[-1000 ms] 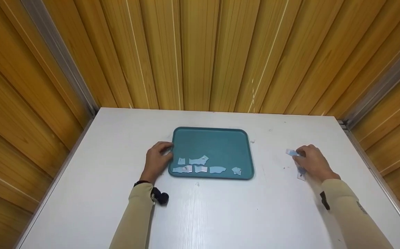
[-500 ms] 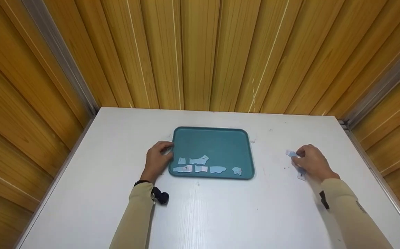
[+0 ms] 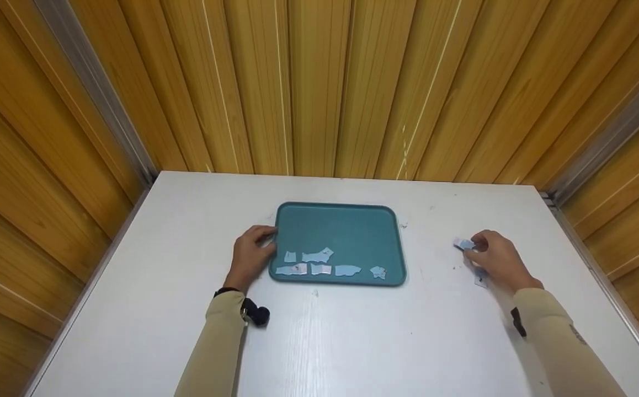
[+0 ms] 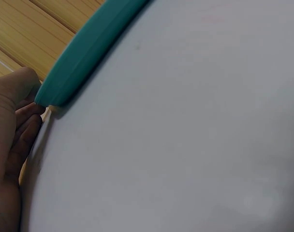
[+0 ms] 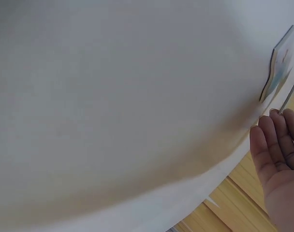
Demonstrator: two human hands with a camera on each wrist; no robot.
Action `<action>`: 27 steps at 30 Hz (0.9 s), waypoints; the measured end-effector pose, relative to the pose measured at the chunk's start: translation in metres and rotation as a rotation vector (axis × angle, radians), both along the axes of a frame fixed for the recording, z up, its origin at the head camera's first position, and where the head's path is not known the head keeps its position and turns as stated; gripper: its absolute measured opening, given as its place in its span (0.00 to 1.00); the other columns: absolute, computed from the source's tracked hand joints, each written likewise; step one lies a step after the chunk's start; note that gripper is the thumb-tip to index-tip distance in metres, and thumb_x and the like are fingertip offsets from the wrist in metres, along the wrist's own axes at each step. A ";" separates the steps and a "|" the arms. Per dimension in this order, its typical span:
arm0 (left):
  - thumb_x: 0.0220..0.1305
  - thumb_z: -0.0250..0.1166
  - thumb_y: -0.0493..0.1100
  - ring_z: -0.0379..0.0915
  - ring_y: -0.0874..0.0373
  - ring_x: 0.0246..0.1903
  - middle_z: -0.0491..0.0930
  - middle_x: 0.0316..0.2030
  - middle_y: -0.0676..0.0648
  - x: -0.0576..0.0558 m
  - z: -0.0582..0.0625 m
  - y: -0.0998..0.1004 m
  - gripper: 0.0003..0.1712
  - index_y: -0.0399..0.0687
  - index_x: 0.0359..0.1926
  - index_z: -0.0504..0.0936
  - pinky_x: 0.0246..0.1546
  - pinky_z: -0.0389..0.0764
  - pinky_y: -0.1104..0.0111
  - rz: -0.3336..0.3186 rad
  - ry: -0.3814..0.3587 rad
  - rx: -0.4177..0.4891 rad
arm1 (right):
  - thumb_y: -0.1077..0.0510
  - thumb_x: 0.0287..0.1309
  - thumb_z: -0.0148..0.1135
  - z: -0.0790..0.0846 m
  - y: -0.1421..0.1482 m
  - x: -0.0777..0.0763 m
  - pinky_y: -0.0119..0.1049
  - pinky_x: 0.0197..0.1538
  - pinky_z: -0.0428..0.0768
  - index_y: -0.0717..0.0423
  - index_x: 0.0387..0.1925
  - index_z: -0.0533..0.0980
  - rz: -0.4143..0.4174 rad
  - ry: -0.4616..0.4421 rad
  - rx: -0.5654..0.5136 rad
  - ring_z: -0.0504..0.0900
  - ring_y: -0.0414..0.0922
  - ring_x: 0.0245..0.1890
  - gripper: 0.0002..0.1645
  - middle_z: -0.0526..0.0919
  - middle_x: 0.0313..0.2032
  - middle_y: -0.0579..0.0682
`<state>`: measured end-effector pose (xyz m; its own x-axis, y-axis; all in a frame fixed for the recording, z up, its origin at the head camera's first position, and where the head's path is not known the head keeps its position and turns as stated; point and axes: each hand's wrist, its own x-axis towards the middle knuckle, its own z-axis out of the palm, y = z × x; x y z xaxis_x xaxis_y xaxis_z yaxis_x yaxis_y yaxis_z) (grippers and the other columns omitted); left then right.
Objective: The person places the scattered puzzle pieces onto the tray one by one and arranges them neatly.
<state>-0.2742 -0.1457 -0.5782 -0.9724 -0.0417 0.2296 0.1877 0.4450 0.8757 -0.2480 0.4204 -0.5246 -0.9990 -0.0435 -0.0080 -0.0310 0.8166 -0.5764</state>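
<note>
A teal tray [image 3: 347, 231] lies on the white table with several irregular pale blue puzzle pieces along its near side, among them a long wavy piece [image 3: 318, 256] and a small one [image 3: 378, 272]. At its left rim is my left hand [image 3: 250, 255]; in the left wrist view the thumb and fingers hold the tray's rim [image 4: 81, 60]. Off to the right, my right hand [image 3: 497, 258] pinches a pale blue puzzle piece [image 3: 463, 243] between thumb and fingers. Another thick puzzle piece [image 3: 480, 280] lies partly under that hand; the right wrist view shows a piece [image 5: 279, 67] beside the fingertips.
The white table [image 3: 363, 336] spreads around the tray. Behind it rises a yellow wood-patterned panel wall [image 3: 319, 88], with more panels at both sides. Small dark specks [image 3: 403, 225] mark the tabletop right of the tray.
My right hand has shifted slightly left, and the puzzle piece in its fingers has moved left and tilted a little. The left hand and the tray have stayed in place.
</note>
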 end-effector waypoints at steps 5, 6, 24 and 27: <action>0.64 0.71 0.31 0.80 0.54 0.60 0.85 0.53 0.49 -0.001 -0.001 0.000 0.19 0.43 0.56 0.88 0.66 0.78 0.62 0.000 0.002 0.004 | 0.56 0.69 0.67 -0.003 -0.004 0.000 0.55 0.57 0.81 0.71 0.60 0.76 0.034 0.064 -0.020 0.78 0.59 0.52 0.26 0.79 0.53 0.64; 0.63 0.71 0.31 0.80 0.54 0.60 0.85 0.53 0.49 -0.001 -0.001 0.000 0.20 0.43 0.56 0.88 0.66 0.78 0.63 0.000 0.003 0.004 | 0.56 0.69 0.67 -0.003 -0.005 0.000 0.54 0.57 0.80 0.70 0.59 0.76 0.036 0.067 -0.028 0.78 0.58 0.53 0.25 0.79 0.54 0.64; 0.64 0.72 0.31 0.80 0.53 0.60 0.85 0.53 0.48 -0.001 0.000 0.000 0.19 0.42 0.56 0.88 0.67 0.77 0.63 -0.007 0.025 -0.008 | 0.56 0.70 0.69 0.011 -0.053 -0.005 0.64 0.68 0.75 0.65 0.59 0.79 0.091 0.100 -0.039 0.77 0.65 0.63 0.22 0.79 0.56 0.60; 0.63 0.71 0.31 0.80 0.52 0.60 0.85 0.53 0.48 -0.001 -0.001 0.000 0.19 0.40 0.56 0.88 0.67 0.78 0.61 -0.009 0.040 -0.006 | 0.58 0.69 0.70 0.012 -0.061 -0.005 0.64 0.68 0.75 0.65 0.58 0.80 0.114 0.123 -0.052 0.77 0.64 0.63 0.20 0.79 0.55 0.60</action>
<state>-0.2754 -0.1457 -0.5792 -0.9629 -0.0311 0.2681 0.2263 0.4486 0.8646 -0.2535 0.3596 -0.5123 -0.9810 -0.1534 0.1188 -0.1940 0.7727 -0.6044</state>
